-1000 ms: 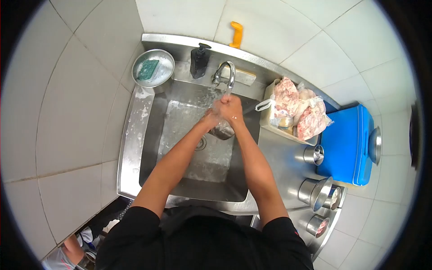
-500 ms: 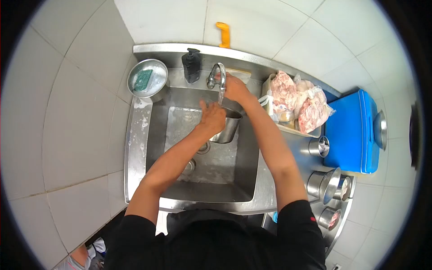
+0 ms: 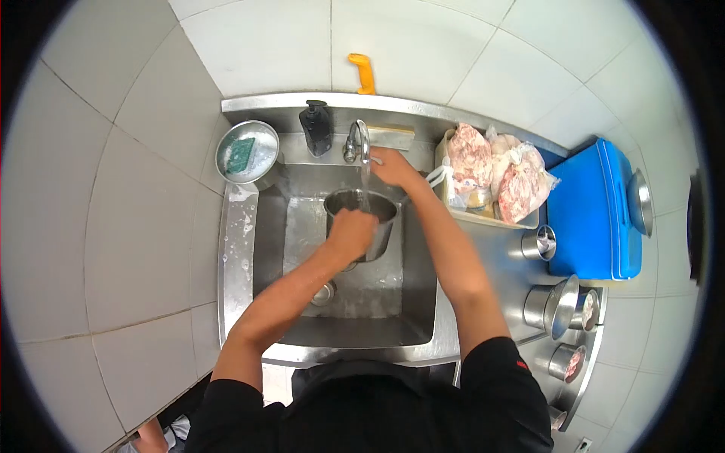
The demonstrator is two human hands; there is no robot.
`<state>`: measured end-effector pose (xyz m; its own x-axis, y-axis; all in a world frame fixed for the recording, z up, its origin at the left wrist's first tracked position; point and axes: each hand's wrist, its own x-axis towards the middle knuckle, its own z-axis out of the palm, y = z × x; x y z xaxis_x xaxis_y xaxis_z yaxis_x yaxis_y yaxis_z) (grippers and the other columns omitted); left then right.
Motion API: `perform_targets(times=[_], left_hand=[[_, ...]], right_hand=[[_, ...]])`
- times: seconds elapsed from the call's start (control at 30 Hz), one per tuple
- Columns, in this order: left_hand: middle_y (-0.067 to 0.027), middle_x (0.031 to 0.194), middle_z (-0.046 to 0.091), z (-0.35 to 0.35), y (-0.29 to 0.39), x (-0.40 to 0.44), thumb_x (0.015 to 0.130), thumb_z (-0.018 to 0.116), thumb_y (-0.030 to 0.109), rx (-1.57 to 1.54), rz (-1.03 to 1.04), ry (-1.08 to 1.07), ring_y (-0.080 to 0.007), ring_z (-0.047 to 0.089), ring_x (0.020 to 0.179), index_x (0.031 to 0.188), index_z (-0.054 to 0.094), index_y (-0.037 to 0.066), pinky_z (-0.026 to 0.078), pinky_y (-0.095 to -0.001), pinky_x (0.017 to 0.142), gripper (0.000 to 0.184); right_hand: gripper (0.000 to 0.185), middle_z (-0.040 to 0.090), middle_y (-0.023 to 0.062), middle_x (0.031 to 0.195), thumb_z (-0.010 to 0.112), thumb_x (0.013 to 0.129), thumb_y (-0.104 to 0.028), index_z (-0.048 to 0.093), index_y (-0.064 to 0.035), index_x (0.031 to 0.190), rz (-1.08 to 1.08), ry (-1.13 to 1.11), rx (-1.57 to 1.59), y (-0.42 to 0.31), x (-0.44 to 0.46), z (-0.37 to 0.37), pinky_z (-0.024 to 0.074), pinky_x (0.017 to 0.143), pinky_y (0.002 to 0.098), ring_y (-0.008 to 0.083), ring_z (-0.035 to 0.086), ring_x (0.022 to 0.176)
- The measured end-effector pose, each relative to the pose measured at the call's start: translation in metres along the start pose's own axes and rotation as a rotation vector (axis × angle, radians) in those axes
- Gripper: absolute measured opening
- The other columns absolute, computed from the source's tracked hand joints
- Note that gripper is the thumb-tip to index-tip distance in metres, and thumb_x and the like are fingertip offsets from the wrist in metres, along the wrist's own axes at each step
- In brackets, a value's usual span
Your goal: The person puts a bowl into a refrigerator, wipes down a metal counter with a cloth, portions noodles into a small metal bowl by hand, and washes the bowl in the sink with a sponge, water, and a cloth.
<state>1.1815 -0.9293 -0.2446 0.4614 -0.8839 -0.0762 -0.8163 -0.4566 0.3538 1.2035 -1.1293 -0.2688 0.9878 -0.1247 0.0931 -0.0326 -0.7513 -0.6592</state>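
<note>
Wet steel sink (image 3: pixel 370 302); left hand (image 3: pixel 353 235) clamped on round pot (image 3: pixel 382 240), right hand (image 3: pixel 390 166) by curved faucet (image 3: pixel 365 140), grip unclear

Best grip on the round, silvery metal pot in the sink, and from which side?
Probably pinch the round, silvery metal pot by its right rim, coming from the right: its mouth opens upward, that edge is exposed, and the left hand crosses the near rim.

Bright, fairly even light fills the view, leaving pale glints on the steel sink (image 3: pixel 232 302). The wide lens bows the wall tiles (image 3: pixel 151 238), black corners close in, and the left hand (image 3: pixel 353 235) looks slightly blurred.
</note>
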Motion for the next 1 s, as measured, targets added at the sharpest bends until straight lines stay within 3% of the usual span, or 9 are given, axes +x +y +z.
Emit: perform_targets(times=[0.1, 0.23, 0.3, 0.4, 0.53, 0.63, 0.73, 0.87, 1.0], left_hand=[[-0.0112, 0.069, 0.064, 0.004, 0.014, -0.027, 0.072, 0.059, 0.016, 0.035, 0.197, -0.028, -0.0275, 0.062, 0.069, 0.073, 0.065, 0.012, 0.041, -0.0397, 0.071, 0.007], [-0.0123, 0.072, 0.064, 0.0, 0.041, -0.061, 0.07, 0.061, 0.016, -0.235, 0.282, -0.073, -0.0285, 0.062, 0.074, 0.073, 0.065, 0.009, 0.043, -0.0409, 0.068, 0.009], [-0.0124, 0.073, 0.064, 0.001, 0.038, -0.042, 0.071, 0.06, 0.017, -0.308, 0.206, -0.097, -0.0293, 0.062, 0.074, 0.073, 0.065, 0.009, 0.045, -0.0425, 0.068, 0.01], [-0.0169, 0.077, 0.065, 0.006, 0.02, 0.008, 0.073, 0.057, 0.016, -0.352, -0.014, -0.219, -0.0338, 0.063, 0.075, 0.072, 0.068, 0.006, 0.051, -0.0429, 0.066, 0.014], [-0.0142, 0.075, 0.064, -0.011, -0.009, 0.049, 0.076, 0.058, 0.021, -0.275, 0.061, 0.15, -0.0333, 0.062, 0.071, 0.075, 0.067, 0.008, 0.049, -0.0434, 0.069, 0.016], [-0.0161, 0.076, 0.063, -0.055, -0.02, 0.043, 0.077, 0.06, 0.021, -0.393, 0.045, 0.152, -0.0329, 0.063, 0.075, 0.076, 0.066, 0.006, 0.049, -0.0411, 0.072, 0.016], [-0.0173, 0.078, 0.063, -0.024, -0.033, 0.039, 0.078, 0.062, 0.02, -0.532, -0.016, 0.089, -0.0329, 0.062, 0.08, 0.078, 0.066, 0.005, 0.048, -0.0395, 0.075, 0.016], [-0.016, 0.09, 0.065, -0.002, -0.032, 0.057, 0.075, 0.06, 0.018, -0.241, -0.168, 0.007, -0.0323, 0.063, 0.086, 0.09, 0.067, 0.003, 0.051, -0.0404, 0.074, 0.022], [-0.0163, 0.091, 0.065, -0.012, -0.017, 0.059, 0.074, 0.06, 0.016, -0.099, -0.146, -0.136, -0.0325, 0.063, 0.087, 0.09, 0.065, 0.0, 0.051, -0.0408, 0.073, 0.023]], right_hand=[[0.041, 0.064, 0.0136, 0.092, 0.056, 0.086, -0.036, 0.06, -0.0009, 0.107, 0.133, -0.027, 0.355, 0.005, -0.046, -0.002, 0.0441, 0.08, 0.0316, 0.0191, 0.059, 0.087], [0.039, 0.061, 0.0055, 0.075, 0.055, 0.087, -0.037, 0.064, 0.0004, 0.098, 0.292, -0.047, 0.259, 0.043, -0.112, 0.0, 0.0436, 0.066, 0.0283, 0.0127, 0.052, 0.07], [0.036, 0.057, 0.0004, 0.069, 0.055, 0.088, -0.035, 0.065, -0.0008, 0.094, 0.568, -0.034, 0.437, 0.067, -0.125, -0.003, 0.0403, 0.057, 0.0241, 0.0084, 0.048, 0.062], [0.033, 0.053, -0.0029, 0.066, 0.056, 0.088, -0.033, 0.065, -0.0015, 0.092, 0.554, 0.076, 0.424, 0.05, -0.128, -0.021, 0.0364, 0.053, 0.0215, 0.0053, 0.044, 0.057], [0.031, 0.054, -0.0032, 0.068, 0.058, 0.088, -0.03, 0.064, -0.0002, 0.094, 0.48, 0.015, 0.398, 0.027, -0.13, -0.038, 0.0368, 0.054, 0.0214, 0.0058, 0.045, 0.059], [0.029, 0.055, -0.0029, 0.068, 0.058, 0.087, -0.027, 0.063, 0.001, 0.096, 0.499, 0.054, 0.438, 0.031, -0.136, -0.023, 0.0372, 0.054, 0.0214, 0.0059, 0.046, 0.059], [0.029, 0.057, -0.0017, 0.07, 0.059, 0.086, -0.026, 0.063, 0.0015, 0.096, 0.483, 0.098, 0.446, 0.035, -0.123, -0.011, 0.0403, 0.058, 0.0222, 0.0069, 0.05, 0.063], [0.027, 0.061, 0.0017, 0.077, 0.058, 0.086, -0.023, 0.063, 0.0002, 0.098, 0.38, 0.229, 0.232, 0.02, -0.078, -0.015, 0.0439, 0.06, 0.0233, 0.0074, 0.053, 0.066], [0.027, 0.065, 0.0147, 0.086, 0.058, 0.082, -0.018, 0.061, 0.0006, 0.101, 0.016, 0.28, 0.04, -0.023, -0.016, -0.015, 0.0481, 0.07, 0.0344, 0.0242, 0.063, 0.082]])
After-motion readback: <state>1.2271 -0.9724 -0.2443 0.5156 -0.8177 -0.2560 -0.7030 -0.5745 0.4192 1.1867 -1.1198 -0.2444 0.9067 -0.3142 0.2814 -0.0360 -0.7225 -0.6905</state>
